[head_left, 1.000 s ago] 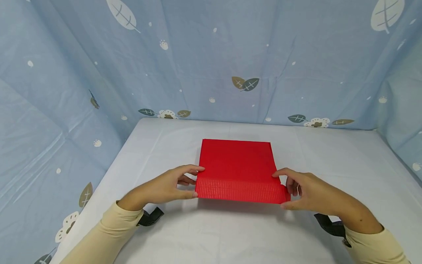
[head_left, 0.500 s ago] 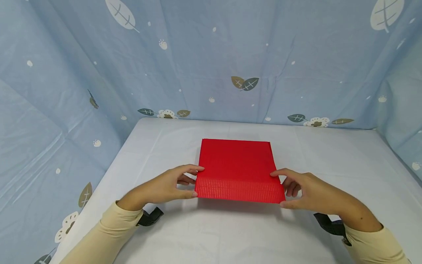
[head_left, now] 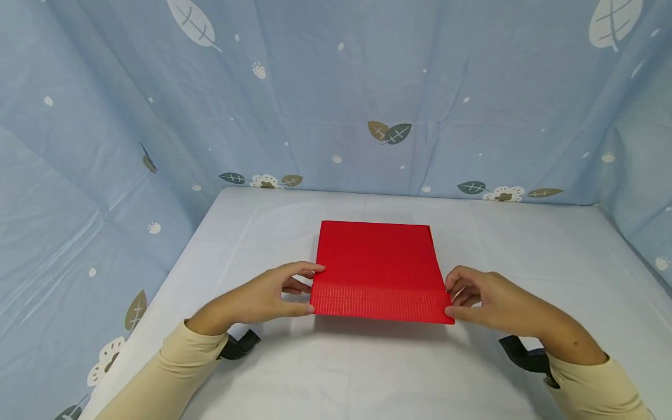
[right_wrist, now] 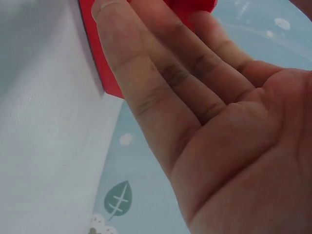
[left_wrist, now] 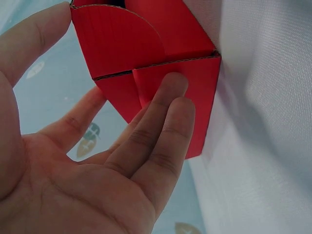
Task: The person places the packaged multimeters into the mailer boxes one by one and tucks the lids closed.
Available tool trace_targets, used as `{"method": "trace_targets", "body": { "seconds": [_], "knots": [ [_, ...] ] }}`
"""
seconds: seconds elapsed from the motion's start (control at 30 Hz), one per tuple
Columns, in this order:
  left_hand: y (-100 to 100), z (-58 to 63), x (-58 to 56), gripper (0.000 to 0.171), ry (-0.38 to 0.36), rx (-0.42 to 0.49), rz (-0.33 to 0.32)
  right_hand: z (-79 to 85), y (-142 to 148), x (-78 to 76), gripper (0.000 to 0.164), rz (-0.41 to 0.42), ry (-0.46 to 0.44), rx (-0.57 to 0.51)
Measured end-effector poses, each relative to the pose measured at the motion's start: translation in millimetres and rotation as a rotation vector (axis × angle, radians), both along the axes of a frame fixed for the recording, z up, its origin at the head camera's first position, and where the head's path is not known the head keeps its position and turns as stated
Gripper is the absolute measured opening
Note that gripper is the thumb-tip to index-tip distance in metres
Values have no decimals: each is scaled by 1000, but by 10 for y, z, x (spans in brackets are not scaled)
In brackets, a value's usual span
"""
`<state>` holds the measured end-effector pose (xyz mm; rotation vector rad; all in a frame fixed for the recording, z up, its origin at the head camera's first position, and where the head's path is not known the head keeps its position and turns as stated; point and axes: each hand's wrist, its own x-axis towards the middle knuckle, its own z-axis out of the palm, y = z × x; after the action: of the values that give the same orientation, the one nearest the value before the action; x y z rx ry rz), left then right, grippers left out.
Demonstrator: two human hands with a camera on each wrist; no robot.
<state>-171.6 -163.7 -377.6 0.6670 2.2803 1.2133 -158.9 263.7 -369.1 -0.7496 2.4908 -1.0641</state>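
Observation:
A red cardboard box [head_left: 378,256] lies on the white cloth, with a ridged front strip [head_left: 382,302] along its near edge. My left hand [head_left: 268,294] is at its left side. In the left wrist view, fairly straight fingers [left_wrist: 163,124] touch the box's side panel [left_wrist: 195,97], below a rounded flap [left_wrist: 114,36] with a dark gap at the top. My right hand [head_left: 485,297] is at the right front corner, its thumb touching the strip's end. In the right wrist view, extended fingers [right_wrist: 141,78] lie against the red side; the fingertips' contact is partly hidden.
White cloth [head_left: 336,373] covers the table around the box. A blue patterned curtain [head_left: 336,87] stands behind and at both sides. Black straps [head_left: 240,345] sit at both wrists, below the beige sleeves.
The red tab that stuck out at the right front corner has gone in. My right index finger has moved off the top to the right side edge. My left hand stays put.

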Motion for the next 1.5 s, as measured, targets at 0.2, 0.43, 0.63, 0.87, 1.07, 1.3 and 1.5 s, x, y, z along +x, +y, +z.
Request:
{"method": "trace_targets", "body": {
  "seconds": [0.2, 0.43, 0.63, 0.87, 1.07, 1.3, 1.5],
  "knots": [
    [-4, -3, 4, 68, -3, 6, 1, 3, 38, 0, 35, 29, -14, 16],
    [-1, -3, 3, 69, 7, 8, 4, 6, 15, 3, 42, 10, 23, 59],
    [5, -22, -9, 70, 40, 2, 21, -36, 22, -42, 48, -19, 72, 64],
    [18, -31, -6, 69, 36, 9, 37, -100, 56, -98, 44, -5, 18, -12],
    [20, -19, -2, 68, 21, 14, 40, -149, 84, -124, 37, 33, -12, -81],
    [21, -24, -6, 69, 22, 14, 34, -172, 111, -141, 35, 53, -74, -139],
    [24, -19, -7, 69, 19, 13, 31, -170, 102, -121, 40, 35, -79, -149]
  ]
}}
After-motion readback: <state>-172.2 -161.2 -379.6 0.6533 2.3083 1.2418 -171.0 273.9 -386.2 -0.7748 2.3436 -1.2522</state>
